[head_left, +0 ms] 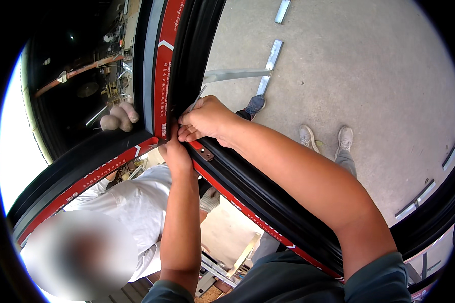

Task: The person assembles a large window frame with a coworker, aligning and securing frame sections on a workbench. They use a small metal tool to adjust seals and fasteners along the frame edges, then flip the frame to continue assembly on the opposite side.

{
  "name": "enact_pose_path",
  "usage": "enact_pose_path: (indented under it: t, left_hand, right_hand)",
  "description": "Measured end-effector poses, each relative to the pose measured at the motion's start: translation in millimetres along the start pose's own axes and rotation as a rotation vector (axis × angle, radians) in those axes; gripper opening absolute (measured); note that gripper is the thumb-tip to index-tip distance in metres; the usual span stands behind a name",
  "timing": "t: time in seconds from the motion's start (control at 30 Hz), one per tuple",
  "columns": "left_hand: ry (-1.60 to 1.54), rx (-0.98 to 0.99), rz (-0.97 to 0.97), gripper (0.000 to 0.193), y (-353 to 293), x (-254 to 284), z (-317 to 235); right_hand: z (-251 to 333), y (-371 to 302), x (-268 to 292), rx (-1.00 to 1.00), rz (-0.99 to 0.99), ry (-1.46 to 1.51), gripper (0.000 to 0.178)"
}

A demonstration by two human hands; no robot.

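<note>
A black frame with red printed film (163, 86) stands before me, its bars meeting at a corner joint. My right hand (207, 119) is closed at this joint, pinching a thin grey metal strip or tool (197, 98) whose end points up past the fingers. Just below it, my left hand (178, 154) grips the frame at the corner, with one finger lying up along the joint. Its other fingers are partly hidden behind the bar and the right hand. Beside my right wrist, a small metal plate with holes (206, 154) sits on the lower bar.
A co-worker in a white shirt (131, 199) is beyond the frame at lower left. Gloved-looking fingers (120, 117) rest over the left bar. Light shoes (345, 137) and a dark blue shoe (256, 105) stand on the concrete floor (359, 65), near metal strips (274, 54).
</note>
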State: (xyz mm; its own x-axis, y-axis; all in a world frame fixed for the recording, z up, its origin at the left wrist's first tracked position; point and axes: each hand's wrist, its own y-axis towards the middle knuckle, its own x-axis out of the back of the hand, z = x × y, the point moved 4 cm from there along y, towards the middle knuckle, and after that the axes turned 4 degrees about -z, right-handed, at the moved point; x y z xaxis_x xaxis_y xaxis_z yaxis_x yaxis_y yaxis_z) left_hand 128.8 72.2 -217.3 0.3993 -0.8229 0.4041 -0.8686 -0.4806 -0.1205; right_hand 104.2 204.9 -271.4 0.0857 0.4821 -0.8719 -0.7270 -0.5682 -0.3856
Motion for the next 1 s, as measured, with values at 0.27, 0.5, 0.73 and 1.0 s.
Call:
enact_pose_path:
  t: [0.27,0.5,0.73,1.0]
  left_hand:
    - [-0.066,0.048,-0.016,0.023,-3,-2,-2]
    - [-0.141,0.054,0.054,0.022,1,3,2]
    - [-0.155,0.082,-0.011,0.008,-16,-19,-14]
    - [-0.107,0.051,-0.03,0.012,-15,-17,-15]
  right_hand:
    - [-5,1,0,0.034,0.002,0.052,0.014]
    - [-5,1,0,0.082,0.054,0.027,0.014]
    - [-4,1,3,0.093,0.062,0.006,0.014]
    - [-3,3,5,0.097,0.091,0.018,0.014]
